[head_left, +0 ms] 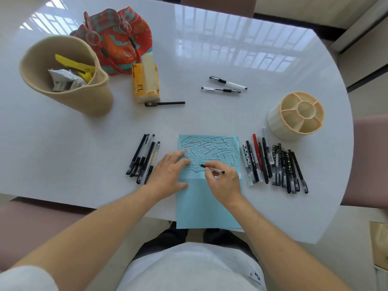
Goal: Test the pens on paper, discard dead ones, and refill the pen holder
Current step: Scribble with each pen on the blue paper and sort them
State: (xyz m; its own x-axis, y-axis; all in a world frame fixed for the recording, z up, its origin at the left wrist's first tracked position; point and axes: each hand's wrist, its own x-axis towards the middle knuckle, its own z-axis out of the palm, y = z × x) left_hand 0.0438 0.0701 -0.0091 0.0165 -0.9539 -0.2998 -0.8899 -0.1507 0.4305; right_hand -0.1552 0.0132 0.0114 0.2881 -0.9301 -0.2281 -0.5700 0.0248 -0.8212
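Beige basket (69, 97) holds scraps — seemingly paper; pen holder (296, 116) empty.

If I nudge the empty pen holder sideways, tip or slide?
Probably slides: the pen holder looks like thin plastic, empty in every compartment, so light, and the table is glossy. Its squat, wide shape suggests low tipping risk. Pens lying close by may get pushed.

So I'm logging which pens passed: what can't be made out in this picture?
- Head view: whether the pen in the right hand is leaving ink; its tip is too small among the scribbles on the paper.
- The left hand covers part of the scribbles.
- Left pile and right pile: pens overlap, so no exact count.
- The basket: its wall hides what lies deep inside.
- The holder: compartment bottoms partly hidden.
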